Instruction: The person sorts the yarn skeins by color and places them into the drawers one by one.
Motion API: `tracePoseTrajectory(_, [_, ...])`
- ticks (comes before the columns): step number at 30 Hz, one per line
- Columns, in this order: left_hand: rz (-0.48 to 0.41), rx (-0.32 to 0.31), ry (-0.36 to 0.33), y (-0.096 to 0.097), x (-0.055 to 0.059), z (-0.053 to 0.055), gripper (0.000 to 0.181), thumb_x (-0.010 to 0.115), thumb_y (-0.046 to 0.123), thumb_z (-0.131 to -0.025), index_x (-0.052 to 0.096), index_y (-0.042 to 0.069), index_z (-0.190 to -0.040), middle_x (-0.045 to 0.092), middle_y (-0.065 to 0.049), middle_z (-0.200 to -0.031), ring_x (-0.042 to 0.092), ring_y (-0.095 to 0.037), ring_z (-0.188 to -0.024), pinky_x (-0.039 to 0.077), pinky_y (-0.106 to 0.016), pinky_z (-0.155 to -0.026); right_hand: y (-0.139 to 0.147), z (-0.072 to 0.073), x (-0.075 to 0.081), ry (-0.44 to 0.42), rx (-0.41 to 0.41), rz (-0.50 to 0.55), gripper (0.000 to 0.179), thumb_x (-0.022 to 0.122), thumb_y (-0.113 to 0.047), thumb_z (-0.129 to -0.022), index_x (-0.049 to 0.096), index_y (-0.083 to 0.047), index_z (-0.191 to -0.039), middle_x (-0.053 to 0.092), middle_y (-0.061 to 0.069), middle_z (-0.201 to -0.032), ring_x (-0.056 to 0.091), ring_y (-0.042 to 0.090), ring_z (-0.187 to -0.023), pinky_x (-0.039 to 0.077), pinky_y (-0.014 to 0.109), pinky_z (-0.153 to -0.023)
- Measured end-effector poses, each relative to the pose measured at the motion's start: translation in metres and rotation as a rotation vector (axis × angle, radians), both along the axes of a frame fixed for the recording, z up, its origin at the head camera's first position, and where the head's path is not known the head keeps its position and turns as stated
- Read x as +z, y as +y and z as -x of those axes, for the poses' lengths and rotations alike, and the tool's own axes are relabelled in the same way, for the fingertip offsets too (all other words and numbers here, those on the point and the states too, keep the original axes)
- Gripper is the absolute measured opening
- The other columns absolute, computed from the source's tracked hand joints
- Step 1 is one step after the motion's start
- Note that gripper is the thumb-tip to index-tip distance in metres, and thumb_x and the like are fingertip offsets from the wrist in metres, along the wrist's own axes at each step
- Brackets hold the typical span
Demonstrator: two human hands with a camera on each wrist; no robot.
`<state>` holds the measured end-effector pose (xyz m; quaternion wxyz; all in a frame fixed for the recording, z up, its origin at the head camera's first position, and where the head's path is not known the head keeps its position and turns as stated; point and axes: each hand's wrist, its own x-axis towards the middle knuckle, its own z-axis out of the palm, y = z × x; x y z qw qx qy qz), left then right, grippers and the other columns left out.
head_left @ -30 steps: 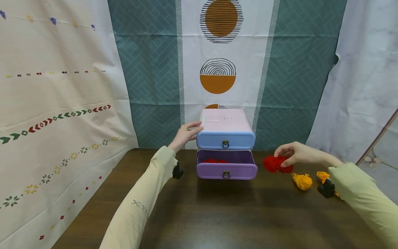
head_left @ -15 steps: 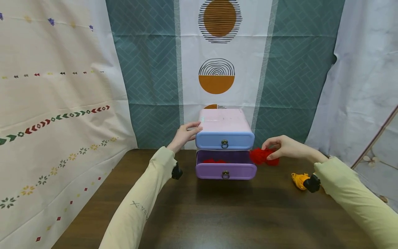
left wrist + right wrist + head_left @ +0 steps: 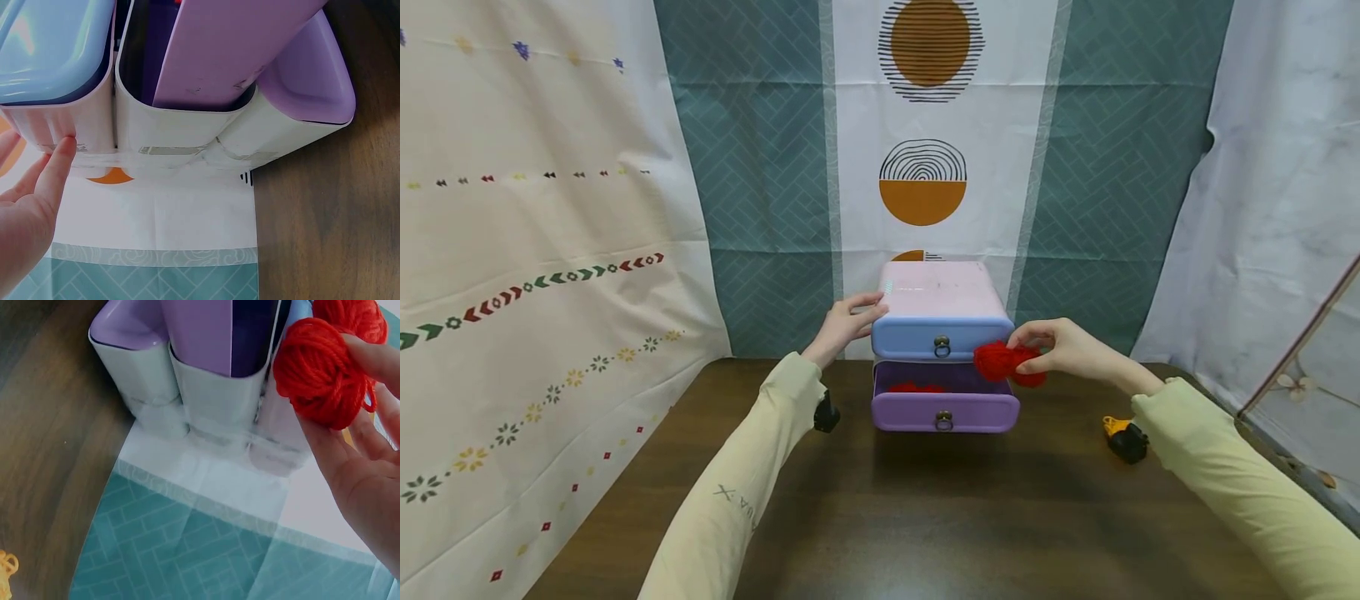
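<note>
A small drawer cabinet (image 3: 943,287) with a pale pink top stands at the back of the table. Its blue top drawer (image 3: 906,338) is closed, while the purple drawer (image 3: 910,414) below is pulled out with some red yarn (image 3: 913,387) inside. My left hand (image 3: 844,327) rests its fingertips on the cabinet's upper left side. Between thumb and fingers, my right hand (image 3: 1078,352) pinches a bundle of red yarn (image 3: 995,362), held above the open drawer's right end. Two wound lobes of this bundle (image 3: 319,372) show in the right wrist view.
Another purple drawer (image 3: 312,69), closed, sits at the bottom in the left wrist view. Orange yarn (image 3: 1114,425) lies on the table (image 3: 940,517) at the right, partly hidden by the black device (image 3: 1127,444) on my right wrist. Curtains hang behind and at both sides.
My right hand has carried the red yarn leftward and slightly up, from right of the cabinet to over the open drawer's right end. My left hand has stayed at the cabinet's side.
</note>
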<state>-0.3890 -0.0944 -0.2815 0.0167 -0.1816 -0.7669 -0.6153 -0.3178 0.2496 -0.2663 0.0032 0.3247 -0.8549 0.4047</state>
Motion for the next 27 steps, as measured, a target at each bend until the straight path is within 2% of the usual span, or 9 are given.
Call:
tracePoseTrajectory(2, [-0.006, -0.011, -0.014, 0.000, 0.003, -0.002, 0.050, 0.065, 0.030, -0.085, 0.052, 0.009, -0.129, 0.046, -0.010, -0.129, 0.051, -0.020, -0.108, 0.047, -0.033, -0.083, -0.004, 0.000, -0.001, 0.013, 0.000, 0.015, 0.027, 0.072, -0.002, -0.076, 0.061, -0.001, -0.101, 0.062, 0.012, -0.097, 0.059, 0.029, -0.086, 0.052, 0.033, -0.071])
tracePoseTrajectory(9, [-0.003, -0.033, -0.027, 0.001, 0.019, -0.025, 0.048, 0.060, 0.019, -0.089, 0.046, 0.000, -0.131, 0.041, -0.017, -0.131, 0.049, -0.027, -0.110, 0.044, -0.039, -0.087, -0.019, -0.001, -0.005, 0.051, 0.002, 0.026, 0.027, 0.072, -0.001, -0.076, 0.062, -0.001, -0.100, 0.062, 0.011, -0.094, 0.058, 0.028, -0.084, 0.052, 0.031, -0.070])
tracePoseTrajectory(14, [0.008, -0.030, -0.008, 0.001, 0.020, -0.029, 0.048, 0.059, 0.019, -0.090, 0.046, -0.001, -0.131, 0.042, -0.018, -0.131, 0.049, -0.027, -0.110, 0.043, -0.041, -0.088, -0.025, 0.000, -0.008, 0.069, 0.001, 0.016, 0.026, 0.073, -0.003, -0.076, 0.063, -0.003, -0.100, 0.062, 0.009, -0.094, 0.056, 0.026, -0.085, 0.051, 0.032, -0.072])
tracePoseTrajectory(19, [0.006, -0.041, -0.003, 0.000, 0.019, -0.025, 0.048, 0.059, 0.019, -0.090, 0.045, 0.000, -0.132, 0.041, -0.018, -0.132, 0.049, -0.027, -0.111, 0.044, -0.039, -0.087, -0.029, 0.001, -0.008, 0.072, 0.001, 0.005, 0.026, 0.073, -0.003, -0.076, 0.063, -0.003, -0.099, 0.063, 0.007, -0.093, 0.056, 0.024, -0.085, 0.050, 0.034, -0.074])
tracePoseTrajectory(23, [-0.004, -0.043, 0.003, -0.001, 0.010, -0.012, 0.049, 0.062, 0.023, -0.088, 0.048, 0.004, -0.131, 0.043, -0.015, -0.131, 0.050, -0.025, -0.110, 0.045, -0.036, -0.086, -0.032, 0.001, -0.008, 0.078, 0.004, 0.006, 0.025, 0.073, -0.003, -0.075, 0.063, -0.003, -0.098, 0.063, 0.006, -0.092, 0.056, 0.024, -0.084, 0.050, 0.034, -0.074])
tracePoseTrajectory(27, [0.004, -0.020, 0.013, -0.001, 0.002, -0.002, 0.050, 0.064, 0.029, -0.086, 0.051, 0.009, -0.130, 0.046, -0.010, -0.129, 0.052, -0.020, -0.107, 0.047, -0.031, -0.082, -0.035, 0.003, -0.010, 0.102, -0.002, -0.012, 0.025, 0.074, -0.002, -0.075, 0.063, -0.004, -0.097, 0.062, 0.005, -0.091, 0.056, 0.022, -0.083, 0.049, 0.035, -0.075])
